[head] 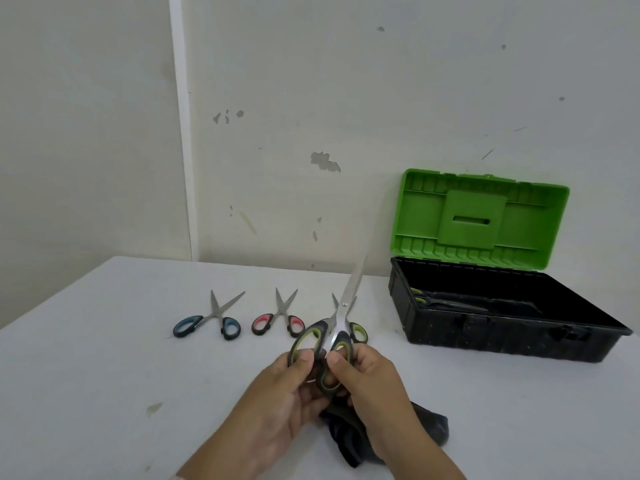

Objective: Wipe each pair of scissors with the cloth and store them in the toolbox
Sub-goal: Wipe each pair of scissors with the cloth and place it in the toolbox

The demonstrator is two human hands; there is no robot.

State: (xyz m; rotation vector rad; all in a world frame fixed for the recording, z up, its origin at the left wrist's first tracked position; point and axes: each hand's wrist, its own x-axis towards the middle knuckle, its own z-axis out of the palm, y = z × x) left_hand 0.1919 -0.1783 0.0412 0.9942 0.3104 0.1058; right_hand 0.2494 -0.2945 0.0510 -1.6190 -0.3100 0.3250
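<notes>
Your left hand (pixel 277 396) and right hand (pixel 372 386) pinch the green scissors (pixel 352 287) by the handles — wiping step, I'd say. Next: cloth (pixel 429 427) along the blades.

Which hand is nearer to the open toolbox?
Right. The right hand holds the raised scissors left of the toolbox; the left hand, on the same scissors, is farther left.

Large green-and-black scissors (pixel 333 336) are held in the left hand (pixel 277 403) and right hand (pixel 374 393) by the handles, blades shut and pointing up and away. Blue-handled scissors (pixel 211 318) and red-handled scissors (pixel 282 315) lie open on the table, with a second green-handled pair (pixel 358 330) partly hidden behind. A dark cloth (pixel 431 427) lies crumpled under the right hand. The black toolbox (pixel 502 332) stands at the right with its green lid raised and one green-handled pair (pixel 450 301) inside.
</notes>
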